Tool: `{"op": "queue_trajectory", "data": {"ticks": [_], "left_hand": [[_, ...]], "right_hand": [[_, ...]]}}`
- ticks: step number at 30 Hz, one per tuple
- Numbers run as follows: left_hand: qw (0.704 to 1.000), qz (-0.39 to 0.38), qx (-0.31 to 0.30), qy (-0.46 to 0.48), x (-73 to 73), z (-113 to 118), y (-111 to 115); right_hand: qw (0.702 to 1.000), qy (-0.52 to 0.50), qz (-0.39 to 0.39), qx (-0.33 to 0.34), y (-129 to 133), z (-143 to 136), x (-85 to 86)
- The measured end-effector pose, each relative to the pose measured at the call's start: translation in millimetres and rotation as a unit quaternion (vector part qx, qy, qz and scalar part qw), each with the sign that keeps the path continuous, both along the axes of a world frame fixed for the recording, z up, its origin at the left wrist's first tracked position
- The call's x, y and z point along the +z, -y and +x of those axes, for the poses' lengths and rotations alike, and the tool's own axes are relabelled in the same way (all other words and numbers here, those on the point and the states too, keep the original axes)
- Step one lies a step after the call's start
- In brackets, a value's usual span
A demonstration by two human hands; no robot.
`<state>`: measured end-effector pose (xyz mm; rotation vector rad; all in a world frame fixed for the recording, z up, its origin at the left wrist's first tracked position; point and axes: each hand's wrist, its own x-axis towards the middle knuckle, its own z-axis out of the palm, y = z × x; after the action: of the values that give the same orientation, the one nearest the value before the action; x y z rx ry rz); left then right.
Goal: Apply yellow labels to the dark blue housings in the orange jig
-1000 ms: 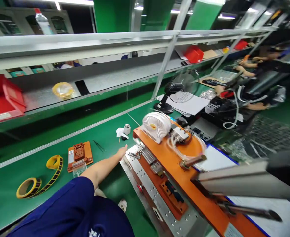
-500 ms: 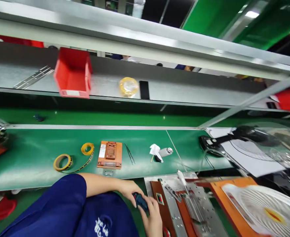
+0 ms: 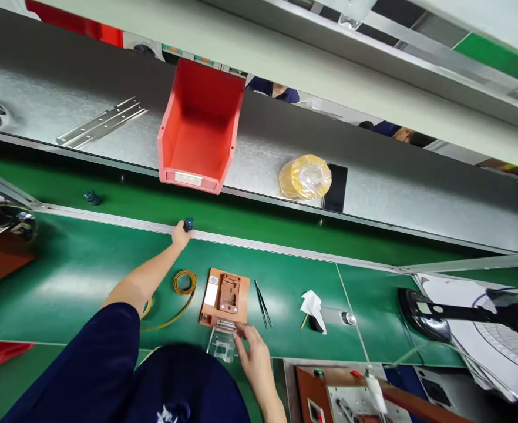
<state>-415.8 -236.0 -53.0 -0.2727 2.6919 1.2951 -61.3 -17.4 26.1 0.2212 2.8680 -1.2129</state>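
My left hand [image 3: 181, 234] is stretched out to the rail behind the green mat, its fingers closed on a small dark blue object [image 3: 189, 224]. Nearer to me, my right hand [image 3: 249, 346] touches the front edge of an orange-brown fixture [image 3: 245, 288], beside its clear hinged cover [image 3: 221, 345]. The cover hangs open toward me. Whether my right fingers pinch anything is hard to tell. Black tweezers [image 3: 263, 304] lie right of the fixture, and a coiled yellow tape [image 3: 184, 282] lies to its left.
A red bin [image 3: 201, 138], wrapped yellow tape [image 3: 305, 178] and metal strips [image 3: 101, 124] sit on the upper shelf. Another dark blue object [image 3: 92, 198] lies behind the rail. A white tissue [image 3: 312, 306] and a bottle [image 3: 348, 318] are at right, before a black-based device [image 3: 423, 314].
My left hand has moved from the lap area out to the rail with the dark blue object. My right hand has gone to the fixture. The view has shifted left.
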Motion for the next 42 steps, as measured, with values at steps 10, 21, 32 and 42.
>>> {"op": "queue_trajectory", "data": {"ticks": [10,21,32,42], "left_hand": [[0.998,-0.055,0.03,0.015,-52.7,-74.0,-13.2],[0.98,-0.071,-0.178,-0.047,0.2,140.2,43.5],[0.948,-0.265,-0.173,0.04,-7.1,225.4,-14.7],[0.948,-0.24,-0.206,0.023,7.3,209.6,-35.9]], "right_hand": [[0.991,0.098,0.033,-0.088,7.8,9.7,6.2],[0.991,0.12,-0.01,-0.054,13.3,1.5,-1.0],[0.992,0.092,-0.018,0.081,-15.7,1.6,-1.9],[0.99,0.051,-0.015,0.13,-69.6,22.6,-11.0]]}}
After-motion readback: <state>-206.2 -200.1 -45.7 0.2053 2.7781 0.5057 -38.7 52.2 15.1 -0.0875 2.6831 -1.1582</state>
